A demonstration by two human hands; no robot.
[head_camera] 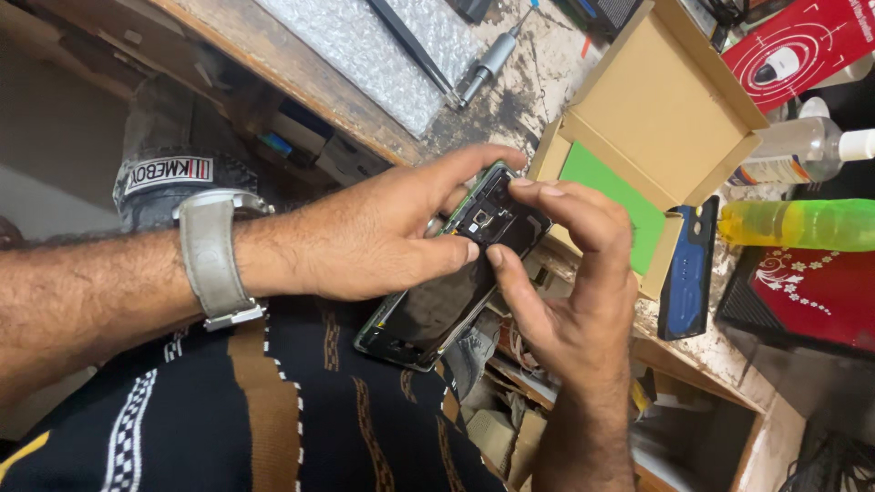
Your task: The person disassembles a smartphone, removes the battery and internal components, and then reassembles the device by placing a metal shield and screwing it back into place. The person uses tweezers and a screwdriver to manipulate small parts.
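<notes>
Cluttered, stained counter (538, 87) at upper frame. Opened black smartphone with exposed internals (456, 273), long axis lower-left to upper-right, is clamped by left hand (383, 237); right hand (570, 282) fingertips are pinched at its upper end.

An open tan cardboard box (658, 109) with green insert sits beside a red package (802, 41).

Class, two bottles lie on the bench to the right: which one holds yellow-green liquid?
The lower bottle, nearer the red box. It is bright yellow-green, while the bottle above it is clear with a white cap.
</notes>
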